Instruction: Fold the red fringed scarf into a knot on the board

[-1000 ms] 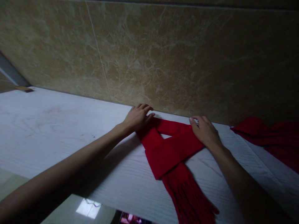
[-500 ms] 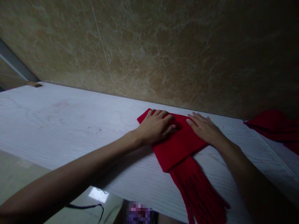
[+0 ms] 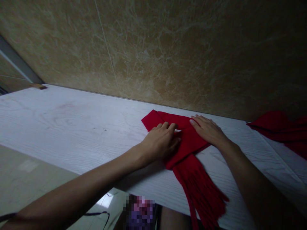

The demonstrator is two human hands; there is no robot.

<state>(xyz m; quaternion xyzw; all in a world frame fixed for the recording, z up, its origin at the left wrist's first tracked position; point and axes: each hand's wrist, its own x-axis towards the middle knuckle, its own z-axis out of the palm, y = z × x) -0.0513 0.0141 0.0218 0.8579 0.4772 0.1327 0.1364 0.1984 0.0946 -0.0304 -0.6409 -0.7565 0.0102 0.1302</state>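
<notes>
A red fringed scarf [image 3: 189, 140] lies folded across the white tabletop, its tassels [image 3: 203, 191] hanging toward the near edge. My left hand [image 3: 160, 140] is on the scarf's left part, fingers bent and closed on the cloth; the fingertips are partly hidden. Just beyond its thumb, a small gap between the folds lets the white surface show through. Flat on the scarf's right side rests my right hand [image 3: 207, 129], its fingers stretched out.
More red fabric [image 3: 275, 127] lies at the table's far right. A brown marbled wall [image 3: 153, 57] rises behind the white table [image 3: 72, 121]. A small brown block [image 3: 39, 86] sits at the far left corner. Below the near edge are tiled floor and a dark cord [image 3: 98, 213].
My left hand has drawn toward me and its fingers have curled. The cloth beneath it has shifted, and a gap has opened between folds. My right hand stays pressed on the scarf.
</notes>
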